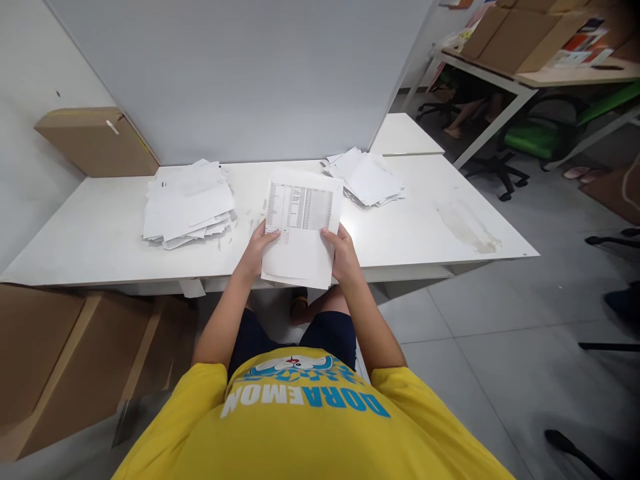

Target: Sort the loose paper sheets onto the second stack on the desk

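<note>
Between my two hands is a small stack of paper sheets (300,257), the top one printed with a table of dark text. My left hand (257,248) grips its left edge with the thumb on top, and my right hand (343,252) grips the right edge the same way. The fingers under the sheets are hidden. The stack hangs over the front edge of the white table (415,230). A thick, uneven paper pile (187,203) lies on the table to the left. Behind and to the right is a lower paper pile (367,177).
A tall grey-white panel (245,80) rises along the table's back. A cardboard box (97,143) stands at the back left corner, and brown cardboard boxes (95,367) are below on the left. Another desk with boxes, a green chair (533,137) and a seated person's legs are at the right.
</note>
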Demonstrator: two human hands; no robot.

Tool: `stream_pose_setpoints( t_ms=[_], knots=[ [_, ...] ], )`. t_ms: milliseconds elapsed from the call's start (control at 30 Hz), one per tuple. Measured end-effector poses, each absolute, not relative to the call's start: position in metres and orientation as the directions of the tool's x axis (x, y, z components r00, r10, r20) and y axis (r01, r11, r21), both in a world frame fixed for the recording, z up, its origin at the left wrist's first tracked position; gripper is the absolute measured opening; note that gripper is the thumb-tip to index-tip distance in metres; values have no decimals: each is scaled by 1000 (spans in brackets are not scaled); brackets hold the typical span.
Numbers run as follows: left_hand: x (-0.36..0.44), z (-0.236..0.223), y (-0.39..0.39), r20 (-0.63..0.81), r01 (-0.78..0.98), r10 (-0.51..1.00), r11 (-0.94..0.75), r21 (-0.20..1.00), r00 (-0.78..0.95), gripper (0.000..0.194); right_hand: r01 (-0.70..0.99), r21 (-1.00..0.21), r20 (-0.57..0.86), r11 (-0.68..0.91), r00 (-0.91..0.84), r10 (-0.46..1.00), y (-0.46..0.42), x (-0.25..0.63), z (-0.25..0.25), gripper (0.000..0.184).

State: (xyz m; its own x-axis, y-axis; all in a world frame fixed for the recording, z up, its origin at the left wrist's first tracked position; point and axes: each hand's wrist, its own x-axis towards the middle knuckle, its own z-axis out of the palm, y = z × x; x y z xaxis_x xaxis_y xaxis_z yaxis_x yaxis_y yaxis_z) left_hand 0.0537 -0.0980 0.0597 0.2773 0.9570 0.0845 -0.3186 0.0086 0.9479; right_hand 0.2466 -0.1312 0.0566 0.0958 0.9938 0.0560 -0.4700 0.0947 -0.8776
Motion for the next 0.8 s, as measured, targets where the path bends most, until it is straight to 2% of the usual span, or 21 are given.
stream_pose_setpoints(
  t_ms=[100,233,433,600,800],
  knots=[
    [48,57,-112,53,-408,951,79,909,304,55,-507,-860,-72,-49,25,997,-153,246,43,38],
    [46,56,-116,101,-548,963,55,835,250,61,-551,-810,-178,-198,-90,980,-190,237,29,40],
    [71,45,-131,110,-652,983,15,758,150,68,-604,-743,-263,-288,-133,956,-228,214,20,43],
    [77,33,-143,36,-686,999,-5,728,31,77,-607,-711,-341,-356,-146,929,-235,211,16,44],
    [68,10,-143,-37,-699,999,34,714,11,71,-562,-724,-351,-400,-200,915,-236,209,11,43]
  ],
)
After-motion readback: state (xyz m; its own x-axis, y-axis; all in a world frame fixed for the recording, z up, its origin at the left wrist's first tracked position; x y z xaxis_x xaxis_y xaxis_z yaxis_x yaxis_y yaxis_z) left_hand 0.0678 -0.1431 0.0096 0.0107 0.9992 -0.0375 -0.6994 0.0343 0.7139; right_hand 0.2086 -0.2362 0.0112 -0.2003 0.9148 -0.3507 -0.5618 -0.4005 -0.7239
